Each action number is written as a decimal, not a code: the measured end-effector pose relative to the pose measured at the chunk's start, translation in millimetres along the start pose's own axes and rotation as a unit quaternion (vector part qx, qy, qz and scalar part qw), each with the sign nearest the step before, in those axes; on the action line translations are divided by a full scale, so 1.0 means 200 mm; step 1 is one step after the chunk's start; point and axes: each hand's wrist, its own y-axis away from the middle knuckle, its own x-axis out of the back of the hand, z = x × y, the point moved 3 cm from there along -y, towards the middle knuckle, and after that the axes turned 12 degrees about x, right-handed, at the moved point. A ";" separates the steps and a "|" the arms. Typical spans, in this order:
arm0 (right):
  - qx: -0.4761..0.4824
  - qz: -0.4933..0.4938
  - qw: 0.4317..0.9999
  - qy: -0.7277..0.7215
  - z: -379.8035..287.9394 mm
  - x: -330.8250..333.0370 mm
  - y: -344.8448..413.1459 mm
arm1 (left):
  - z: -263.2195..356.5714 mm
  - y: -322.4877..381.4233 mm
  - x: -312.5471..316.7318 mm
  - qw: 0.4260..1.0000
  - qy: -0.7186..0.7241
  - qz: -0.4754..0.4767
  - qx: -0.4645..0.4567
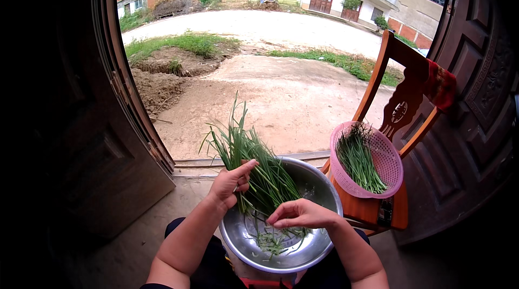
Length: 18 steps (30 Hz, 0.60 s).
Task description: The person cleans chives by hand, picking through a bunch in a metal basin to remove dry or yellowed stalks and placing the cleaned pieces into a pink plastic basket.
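A wide stainless steel basin (284,264) sits between my knees. Long green chive-like leaves (271,179) lie in it, their tips reaching past the far-left rim. My left hand (232,183) is closed around some of these leaves, with stems showing below the fingers and the index finger pointing out to the right. Over the middle of the basin is my right hand (302,213), thumb and fingertips brought together. Whether a small scrap is pinched between them cannot be made out. Below it, short leaf scraps (272,242) are scattered on the basin's bottom.
At right, a wooden chair (367,82) carries a pink perforated plastic basket (389,159) with neatly aligned green stalks (359,163). A red cloth (440,86) covers one corner of its backrest. Dark door leaves (458,143) flank the doorway. Beyond the threshold (194,163) lies concrete ground.
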 end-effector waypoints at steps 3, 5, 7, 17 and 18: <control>-0.042 0.056 0.997 -0.014 0.07 0.09 -0.01 | -0.01 0.00 -0.01 0.999 -0.036 -0.012 0.004; 0.032 0.034 0.999 -0.010 0.05 0.08 0.00 | -0.01 0.02 -0.02 0.999 -0.046 -0.012 0.011; 0.033 0.036 0.999 -0.008 0.02 0.04 0.00 | -0.01 0.03 -0.03 0.998 -0.058 -0.013 0.017; 0.010 0.087 0.995 0.057 0.07 0.08 -0.04 | -0.06 0.06 -0.10 0.983 -0.184 -0.027 0.001; 0.005 0.093 0.995 0.034 0.05 0.06 -0.04 | -0.06 0.06 -0.09 0.982 -0.185 -0.025 -0.001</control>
